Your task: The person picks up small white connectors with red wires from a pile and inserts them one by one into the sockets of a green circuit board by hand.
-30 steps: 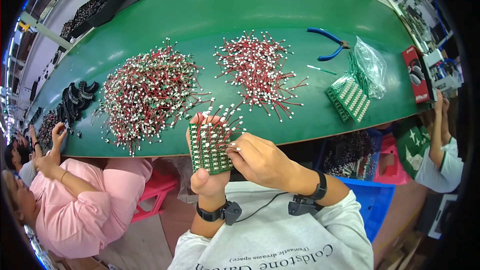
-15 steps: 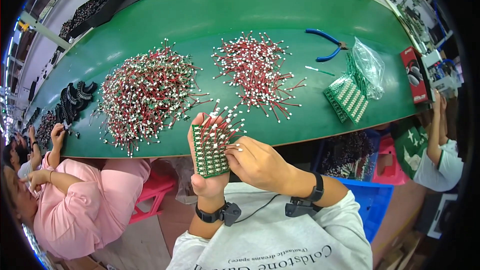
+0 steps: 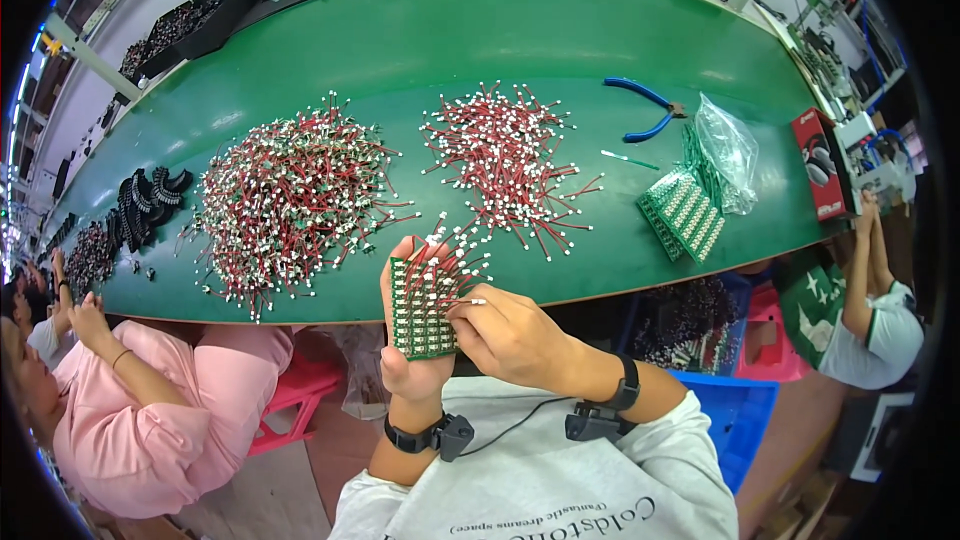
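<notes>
My left hand is wrapped round a green circuit board panel set with rows of white connectors. Short red wires with white plugs stick up from the panel's upper rows. At the panel's right edge my right hand pinches a red wire lead with a white plug at its end. Its fingertips partly cover where the lead meets the panel. Beyond my hands, a loose pile of red wire leads lies on the green table. To its left is a bigger pile of small wired boards.
Blue-handled pliers, a stack of green panels and a clear plastic bag lie right on the table. A red box stands beyond. Black parts lie left, near a co-worker in pink. A blue bin is low right.
The view has shifted slightly, so the table things sit lower. My right hand stays pinched at the panel's edge. The co-worker in pink has brought their hands together.
</notes>
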`<state>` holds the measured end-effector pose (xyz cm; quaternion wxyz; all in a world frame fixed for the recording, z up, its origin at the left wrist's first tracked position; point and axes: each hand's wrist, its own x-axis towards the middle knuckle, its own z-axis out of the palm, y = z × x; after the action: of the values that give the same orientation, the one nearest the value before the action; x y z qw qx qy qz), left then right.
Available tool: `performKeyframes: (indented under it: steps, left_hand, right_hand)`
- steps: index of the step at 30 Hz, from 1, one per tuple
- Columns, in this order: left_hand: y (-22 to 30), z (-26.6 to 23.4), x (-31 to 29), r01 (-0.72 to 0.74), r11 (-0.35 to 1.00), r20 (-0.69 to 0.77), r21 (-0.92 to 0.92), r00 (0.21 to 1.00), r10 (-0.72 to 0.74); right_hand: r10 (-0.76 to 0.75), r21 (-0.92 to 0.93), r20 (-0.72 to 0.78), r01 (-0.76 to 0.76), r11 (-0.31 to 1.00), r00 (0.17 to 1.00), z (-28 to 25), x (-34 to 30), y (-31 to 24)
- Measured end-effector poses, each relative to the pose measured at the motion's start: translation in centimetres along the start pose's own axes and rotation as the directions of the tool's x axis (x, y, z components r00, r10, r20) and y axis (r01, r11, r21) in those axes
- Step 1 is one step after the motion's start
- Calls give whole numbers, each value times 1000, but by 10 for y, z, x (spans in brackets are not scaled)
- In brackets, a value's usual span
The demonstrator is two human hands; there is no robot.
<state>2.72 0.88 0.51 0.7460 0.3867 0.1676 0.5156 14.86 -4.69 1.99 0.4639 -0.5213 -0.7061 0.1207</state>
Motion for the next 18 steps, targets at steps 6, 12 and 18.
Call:
performKeyframes:
  steps: [6, 12, 18]
  left_hand:
    - [-3, -3, 0, -41, 988, 52, 146, 998, 34]
    - [-2, -4, 0, -45, 990, 45, 130, 998, 39]
    - [-2, 0, -5, 33, 999, 18, 12, 999, -33]
  right_hand:
    - [-30, -203, 43, 38, 978, 999, 9, -6, 1]
    - [-73, -279, 37, 81, 957, 997, 12, -8, 3]
    - [-22, -245, 6, 23, 969, 1000, 3, -4, 2]
